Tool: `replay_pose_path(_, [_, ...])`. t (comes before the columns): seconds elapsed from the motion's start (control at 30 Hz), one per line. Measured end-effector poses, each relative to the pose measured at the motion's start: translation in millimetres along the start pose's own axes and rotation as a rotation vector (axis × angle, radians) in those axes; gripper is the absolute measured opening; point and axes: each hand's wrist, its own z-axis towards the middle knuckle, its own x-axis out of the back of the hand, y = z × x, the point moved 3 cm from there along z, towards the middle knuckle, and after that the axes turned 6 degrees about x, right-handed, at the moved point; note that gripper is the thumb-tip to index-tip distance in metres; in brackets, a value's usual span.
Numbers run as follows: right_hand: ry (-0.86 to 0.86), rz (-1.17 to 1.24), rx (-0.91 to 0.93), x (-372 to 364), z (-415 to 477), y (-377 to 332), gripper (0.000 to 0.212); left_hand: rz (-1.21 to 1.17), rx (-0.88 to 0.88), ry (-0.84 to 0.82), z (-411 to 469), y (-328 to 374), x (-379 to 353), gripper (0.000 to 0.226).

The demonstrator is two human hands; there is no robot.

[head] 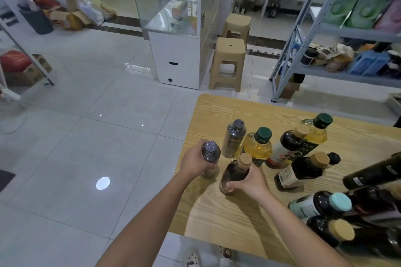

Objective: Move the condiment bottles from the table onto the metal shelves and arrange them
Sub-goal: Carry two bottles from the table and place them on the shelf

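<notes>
My left hand (195,161) grips a small dark bottle with a silver cap (210,150) at the left edge of the wooden table (234,219). My right hand (249,182) is wrapped around a dark bottle with a tan cap (237,170) beside it. Behind them stand another silver-capped bottle (234,137), two yellow oil bottles with green caps (259,146) (316,129), and several dark sauce bottles (288,146). More dark bottles (325,204) crowd the table's right side. The grey metal shelves (321,30) stand at the upper right, holding packets and bags.
Two tan plastic stools (227,63) and a glass display counter (180,17) stand beyond the table. White tiled floor spreads to the left. Another rack with boxes (23,67) is at the far left. My shoes (193,258) show below the table's near edge.
</notes>
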Motion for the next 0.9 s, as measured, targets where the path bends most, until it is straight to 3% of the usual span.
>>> replay_pose_path(0.23, [-0.016,0.175,-0.052,15,3,9,0.067,-0.098,0.119,0.044,-16,-12,6,0.076])
replay_pose_path(0.43, [-0.142,0.252,0.135,23,1,-15,0.064,-0.279,0.23,0.205,-73,-38,20,0.074])
replay_pose_path(0.57, [-0.297,0.287,0.312,16,-5,-43,0.073,-0.415,0.285,0.481,-143,-42,35,0.068])
replay_pose_path(0.63, [-0.384,0.295,0.419,11,-16,-58,0.066,-0.456,0.305,0.661,-190,-39,38,0.065])
replay_pose_path(0.9, [-0.947,0.285,0.758,-22,-149,-122,0.05,-0.51,0.429,1.305,-417,-8,23,0.064])
